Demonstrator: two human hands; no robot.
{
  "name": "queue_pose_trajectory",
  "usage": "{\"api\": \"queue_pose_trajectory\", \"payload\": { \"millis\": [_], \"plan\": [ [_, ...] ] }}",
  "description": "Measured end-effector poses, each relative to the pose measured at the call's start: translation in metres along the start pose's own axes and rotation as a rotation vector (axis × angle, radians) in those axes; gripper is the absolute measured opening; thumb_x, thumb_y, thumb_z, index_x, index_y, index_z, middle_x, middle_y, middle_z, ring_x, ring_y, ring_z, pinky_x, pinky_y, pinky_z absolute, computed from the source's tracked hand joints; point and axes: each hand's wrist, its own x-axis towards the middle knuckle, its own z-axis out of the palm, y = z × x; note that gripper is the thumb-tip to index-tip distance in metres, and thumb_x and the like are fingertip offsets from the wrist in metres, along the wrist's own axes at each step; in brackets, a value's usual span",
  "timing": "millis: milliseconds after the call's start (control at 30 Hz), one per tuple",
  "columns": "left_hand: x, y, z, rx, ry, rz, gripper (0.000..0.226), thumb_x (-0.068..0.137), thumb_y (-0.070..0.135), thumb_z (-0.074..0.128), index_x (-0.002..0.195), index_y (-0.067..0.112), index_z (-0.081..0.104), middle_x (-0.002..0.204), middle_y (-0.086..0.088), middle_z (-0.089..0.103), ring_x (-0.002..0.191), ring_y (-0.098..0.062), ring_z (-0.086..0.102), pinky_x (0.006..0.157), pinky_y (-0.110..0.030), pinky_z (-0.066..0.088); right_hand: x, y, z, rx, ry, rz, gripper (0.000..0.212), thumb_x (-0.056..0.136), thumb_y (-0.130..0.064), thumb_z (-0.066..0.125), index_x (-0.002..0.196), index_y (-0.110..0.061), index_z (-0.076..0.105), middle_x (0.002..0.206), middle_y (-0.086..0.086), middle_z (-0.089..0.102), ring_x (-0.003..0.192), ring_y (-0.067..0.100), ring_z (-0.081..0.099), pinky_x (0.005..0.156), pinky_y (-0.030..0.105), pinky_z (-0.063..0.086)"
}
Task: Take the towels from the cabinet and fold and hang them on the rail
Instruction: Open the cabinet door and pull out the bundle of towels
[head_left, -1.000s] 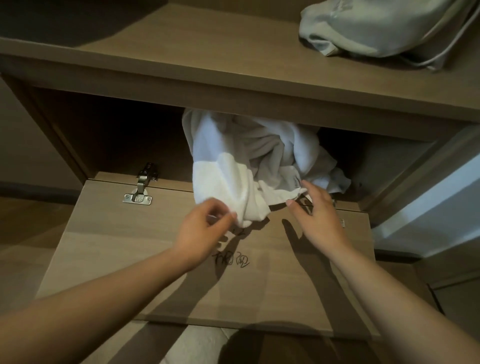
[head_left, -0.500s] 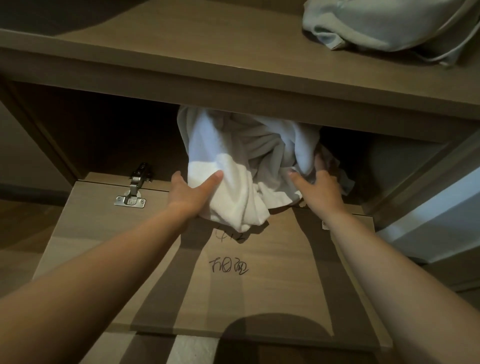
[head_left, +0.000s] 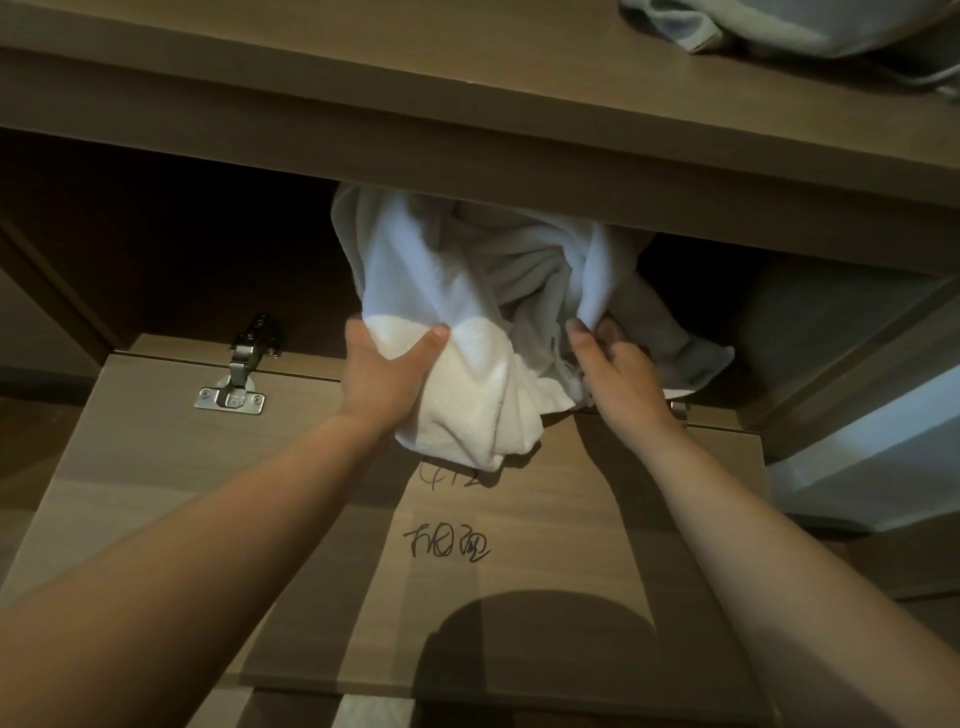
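Left hand (head_left: 387, 366), right hand (head_left: 621, 371) round towels (head_left: 467, 280)

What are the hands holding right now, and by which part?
Both grip the white towel bundle: the left hand its lower left fold, the right hand a fold on its right side.
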Motion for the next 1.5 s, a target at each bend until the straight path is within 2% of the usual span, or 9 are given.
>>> {"api": "queue_pose_trajectory", "payload": {
  "millis": [200,333,500,833,1000,1100,1200,1333,1500],
  "plan": [
    [-0.012,0.009,-0.01,0.039,0.031,0.1,0.07,0.083,0.044,0.071,0.136,0.021,0.032,0.115,0.003,0.047,0.107,-0.02,0.051,0.087,-0.038,0.047,-0.01,-0.007,0.003,0.087,0.063,-0.045,0.031,0.098,-0.048,0.049,0.087,-0.02,0.06,0.072,0.006,0.062,0.07,0.022,0.061,0.065,0.039,0.047],
    [-0.036,0.008,-0.021,-0.004,-0.026,0.06,0.073,0.082,0.041,0.072,0.141,0.022,0.033,0.13,-0.001,0.052,0.117,-0.024,0.053,0.099,-0.048,0.047,-0.025,-0.016,0.009,0.05,0.157,0.025,0.033,0.099,-0.028,0.048,0.068,-0.019,0.053,0.062,-0.002,0.061,0.06,0.01,0.06,0.063,0.034,0.043],
    [-0.076,-0.004,-0.042,-0.092,-0.082,0.018,0.073,0.078,0.043,0.075,0.139,0.026,0.039,0.128,0.003,0.059,0.115,-0.023,0.058,0.099,-0.049,0.048,-0.074,-0.021,0.002,0.111,0.056,0.009,0.034,0.095,-0.027,0.049,0.063,-0.02,0.055,0.06,-0.009,0.061,0.058,0.005,0.057,0.055,0.015,0.039],
    [-0.121,-0.011,-0.052,-0.231,-0.222,-0.117,0.075,0.06,0.072,0.067,0.123,0.038,0.045,0.121,0.01,0.061,0.113,-0.021,0.059,0.096,-0.053,0.049,-0.145,-0.019,-0.007,0.13,-0.019,0.002,0.033,0.095,-0.032,0.051,0.062,-0.029,0.054,0.058,-0.004,0.054,0.055,0.011,0.05,0.05,0.018,0.035],
    [-0.098,0.001,-0.063,-0.172,-0.11,-0.211,0.102,0.047,0.083,0.066,0.126,0.026,0.036,0.128,-0.003,0.054,0.114,-0.03,0.057,0.098,-0.056,0.046,-0.132,-0.033,-0.03,0.004,0.053,0.089,0.016,0.09,-0.041,0.058,0.091,-0.025,0.058,0.088,-0.005,0.062,0.082,0.012,0.059,0.074,0.039,0.053],
    [-0.074,0.02,-0.076,-0.029,0.012,-0.048,0.125,0.044,0.087,0.067,0.147,0.033,0.019,0.153,-0.01,0.03,0.134,-0.033,0.04,0.107,-0.057,0.038,-0.132,-0.05,-0.034,0.014,0.161,0.074,0.059,0.084,-0.055,0.06,0.134,-0.035,0.036,0.135,-0.01,0.044,0.124,0.014,0.044,0.1,0.044,0.047],
    [-0.045,0.041,-0.086,0.092,-0.035,0.087,0.131,0.052,0.082,0.069,0.154,0.034,0.002,0.162,-0.007,0.01,0.145,-0.033,0.021,0.114,-0.054,0.028,-0.143,-0.064,-0.021,0.029,0.118,-0.032,0.085,0.077,-0.076,0.05,0.147,-0.05,0.01,0.156,-0.018,0.014,0.145,0.014,0.019,0.112,0.04,0.031],
    [-0.023,0.056,-0.081,0.053,-0.229,-0.045,0.133,0.042,0.088,0.068,0.151,0.042,0.008,0.154,-0.004,0.03,0.133,-0.038,0.04,0.099,-0.062,0.043,-0.13,-0.065,-0.002,0.033,-0.067,0.032,0.091,0.072,-0.086,0.042,0.139,-0.064,-0.015,0.16,-0.02,-0.018,0.15,0.013,-0.01,0.113,0.041,0.015],
    [-0.017,0.049,-0.067,-0.066,-0.376,-0.155,0.123,0.041,0.081,0.077,0.143,0.053,0.014,0.139,0.005,0.045,0.118,-0.028,0.052,0.094,-0.057,0.048,-0.086,-0.07,0.002,0.23,-0.057,0.107,0.095,0.073,-0.082,0.041,0.147,-0.055,-0.011,0.163,-0.013,-0.013,0.15,0.013,-0.004,0.113,0.036,0.013]
  ]
}}
